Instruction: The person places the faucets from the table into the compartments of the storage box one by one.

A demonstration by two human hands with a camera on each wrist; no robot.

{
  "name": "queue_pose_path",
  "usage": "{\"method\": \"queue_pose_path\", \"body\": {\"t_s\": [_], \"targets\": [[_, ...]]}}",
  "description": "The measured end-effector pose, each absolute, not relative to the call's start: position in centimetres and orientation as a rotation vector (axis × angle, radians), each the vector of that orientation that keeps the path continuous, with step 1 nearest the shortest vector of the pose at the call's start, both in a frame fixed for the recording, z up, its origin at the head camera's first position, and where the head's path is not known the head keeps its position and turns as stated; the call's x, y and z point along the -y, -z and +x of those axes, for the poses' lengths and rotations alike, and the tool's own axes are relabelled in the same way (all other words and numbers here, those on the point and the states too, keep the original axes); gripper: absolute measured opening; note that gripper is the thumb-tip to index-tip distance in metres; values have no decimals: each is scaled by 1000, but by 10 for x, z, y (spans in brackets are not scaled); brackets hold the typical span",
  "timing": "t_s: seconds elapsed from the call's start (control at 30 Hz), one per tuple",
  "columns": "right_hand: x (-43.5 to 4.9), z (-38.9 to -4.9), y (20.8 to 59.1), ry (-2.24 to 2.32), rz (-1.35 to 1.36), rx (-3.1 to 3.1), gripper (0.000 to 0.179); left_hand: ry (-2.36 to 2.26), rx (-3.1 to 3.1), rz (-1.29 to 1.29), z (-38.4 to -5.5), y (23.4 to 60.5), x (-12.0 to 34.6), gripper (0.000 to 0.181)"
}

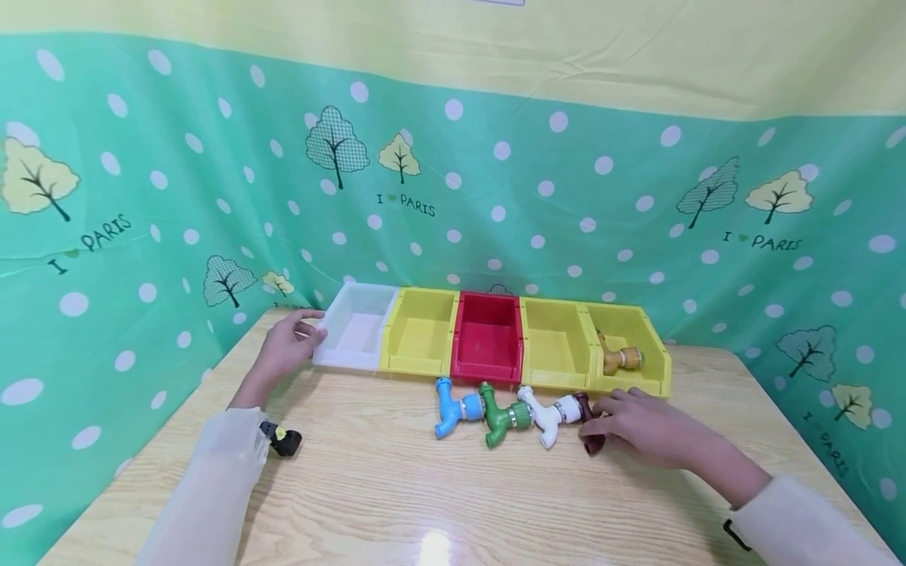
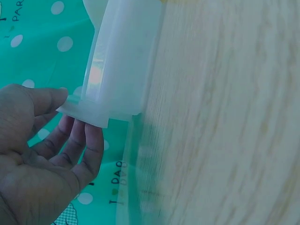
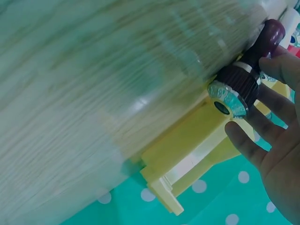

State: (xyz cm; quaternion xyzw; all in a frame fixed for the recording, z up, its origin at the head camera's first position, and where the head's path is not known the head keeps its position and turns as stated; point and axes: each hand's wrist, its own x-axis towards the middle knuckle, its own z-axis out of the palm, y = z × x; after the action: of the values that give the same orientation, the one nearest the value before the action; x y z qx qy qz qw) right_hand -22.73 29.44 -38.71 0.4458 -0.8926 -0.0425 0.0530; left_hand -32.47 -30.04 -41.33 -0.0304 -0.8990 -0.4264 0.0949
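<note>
Right hand: While its thumb lies on one side of the maroon tap (image 3: 239,77) and the fingers curl behind it, the right hand (image 1: 647,424) appears to pinch this tap; how firmly, I cannot tell.
Left hand: The left hand (image 1: 286,344) pinches the rim of the white bin (image 1: 357,334), with the thumb on one face of the lip and the fingers on the other.
Maroon tap: It lies at the right end of the row of taps, near the front edge of the rightmost yellow bin (image 1: 637,385).
Good grip: In my judgement, the thumb should sit on the narrow neck, behind the ribbed collar, because the smooth round end may slip.
Neighbour: The white tap (image 1: 548,415) is so near that I cannot tell if they touch; a straight upward lift would disturb it less than a sideways pull.
Bin edges: The front walls stand close behind the row, so knuckles or the spout could knock them; a steady left hand would help.
Other taps: The green tap (image 1: 499,420) and the blue tap (image 1: 449,409) limit the room leftward; the orange tap (image 1: 621,358) lies inside the rightmost bin.
Open room: The table (image 1: 396,487) offers wide space toward the person.
</note>
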Motion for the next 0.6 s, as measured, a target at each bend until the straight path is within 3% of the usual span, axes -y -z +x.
{"method": "queue_pose_path", "body": {"t_s": [0.4,0.6], "targets": [[-288,-228,386,52,1380,2780,31,1269,2659,-89,-325,415,300,48],[-288,-228,388,-18,1357,2860,39,1270,2659,-96,-325,414,299,47]]}}
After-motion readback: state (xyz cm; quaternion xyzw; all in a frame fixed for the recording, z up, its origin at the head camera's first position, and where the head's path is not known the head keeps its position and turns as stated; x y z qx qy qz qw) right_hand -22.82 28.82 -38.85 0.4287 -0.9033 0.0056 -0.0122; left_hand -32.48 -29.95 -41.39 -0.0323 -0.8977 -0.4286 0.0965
